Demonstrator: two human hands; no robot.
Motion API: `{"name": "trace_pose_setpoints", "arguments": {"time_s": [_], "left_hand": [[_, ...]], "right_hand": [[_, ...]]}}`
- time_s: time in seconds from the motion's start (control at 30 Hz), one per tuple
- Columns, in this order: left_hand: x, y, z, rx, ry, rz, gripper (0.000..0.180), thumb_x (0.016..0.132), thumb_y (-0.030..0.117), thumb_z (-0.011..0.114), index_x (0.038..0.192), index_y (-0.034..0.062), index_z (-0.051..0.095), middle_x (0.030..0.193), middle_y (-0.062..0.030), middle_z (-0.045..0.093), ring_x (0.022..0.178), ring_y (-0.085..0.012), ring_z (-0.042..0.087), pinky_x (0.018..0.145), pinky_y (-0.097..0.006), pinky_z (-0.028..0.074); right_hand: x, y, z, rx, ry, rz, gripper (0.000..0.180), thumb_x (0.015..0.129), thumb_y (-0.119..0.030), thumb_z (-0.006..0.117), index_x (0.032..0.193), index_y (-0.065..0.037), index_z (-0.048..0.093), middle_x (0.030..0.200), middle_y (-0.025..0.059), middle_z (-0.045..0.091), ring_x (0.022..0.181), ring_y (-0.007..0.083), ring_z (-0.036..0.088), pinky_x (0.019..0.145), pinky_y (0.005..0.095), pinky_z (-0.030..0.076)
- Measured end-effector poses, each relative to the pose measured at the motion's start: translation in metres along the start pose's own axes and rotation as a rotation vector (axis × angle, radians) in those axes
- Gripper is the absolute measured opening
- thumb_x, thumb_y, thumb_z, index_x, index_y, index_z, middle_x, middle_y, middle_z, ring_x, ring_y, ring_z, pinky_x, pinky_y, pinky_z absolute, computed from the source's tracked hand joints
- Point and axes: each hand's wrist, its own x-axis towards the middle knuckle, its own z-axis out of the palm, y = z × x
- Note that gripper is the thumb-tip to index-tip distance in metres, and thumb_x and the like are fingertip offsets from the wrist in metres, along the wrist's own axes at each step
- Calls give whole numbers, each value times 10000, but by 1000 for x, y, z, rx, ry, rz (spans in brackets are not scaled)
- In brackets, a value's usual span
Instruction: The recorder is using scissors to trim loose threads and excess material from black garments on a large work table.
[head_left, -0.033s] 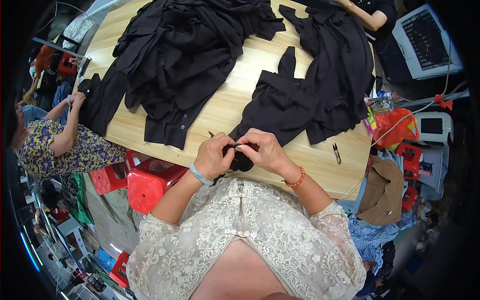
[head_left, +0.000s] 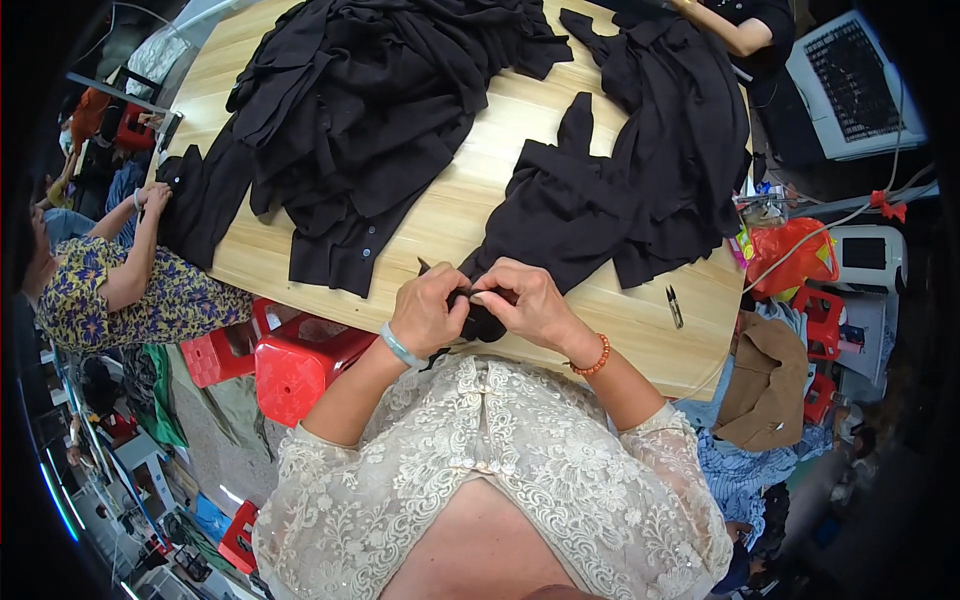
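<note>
At the near edge of the table my left hand [head_left: 428,308] and my right hand [head_left: 522,302] meet, thumbs and fingertips pinching a black buttoned garment [head_left: 565,215] between them. The pinched spot itself is mostly hidden by my fingers. From there the cloth spreads away over the tabletop to the far right. A small dark pointed tip [head_left: 423,265] sticks up beside my left hand; whether it is cloth or a tool I cannot tell. Small thread snips [head_left: 674,307] lie on the table to the right of my hands.
A large heap of black garments [head_left: 350,130] covers the far left of the wooden table [head_left: 430,215]. Co-workers sit at the left [head_left: 110,270] and far right [head_left: 745,35]. Red stools [head_left: 295,375] stand left of me; a red plastic bag [head_left: 790,250] and brown cloth [head_left: 762,380] are right.
</note>
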Motion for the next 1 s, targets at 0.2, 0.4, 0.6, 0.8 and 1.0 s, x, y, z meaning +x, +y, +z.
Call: {"name": "trace_pose_setpoints", "arguments": {"time_s": [0.2,0.4,0.6,0.8,1.0], "left_hand": [[13,-9,13,150,19,60,118,697,6,614,800,60,595,784,-118,574,707,-334,617,604,-421,488],[19,-6,15,109,-32,41,189,688,-25,613,858,56,623,844,-113,597,743,-317,634,619,-407,507],[-10,15,-19,-22,231,384,358,716,-51,695,1064,19,646,1084,-162,623,781,-281,678,629,-314,559],[-22,-5,2,-380,-149,-58,523,767,-27,660,1270,34,531,1260,-146,554,709,-241,648,608,-277,525],[-10,-17,4,-414,-191,69,189,759,0,681,926,-7,593,989,-131,587,773,-270,615,637,-322,493]], "right_hand": [[0,23,6,328,-85,262,150,883,-112,648,839,10,571,708,-18,540,640,46,496,561,230,424],[-1,36,3,476,-188,334,177,920,-176,637,852,-32,559,689,-37,529,629,28,487,547,209,409],[-5,13,-15,795,-209,415,173,931,-204,648,899,-68,545,652,-39,573,514,27,547,438,167,412],[-5,-4,-25,910,-202,445,114,943,-135,612,928,-62,525,689,17,619,558,94,651,463,206,526],[-7,-10,-31,871,18,387,67,941,-71,594,961,-15,562,766,62,644,675,150,686,600,257,592]]}}
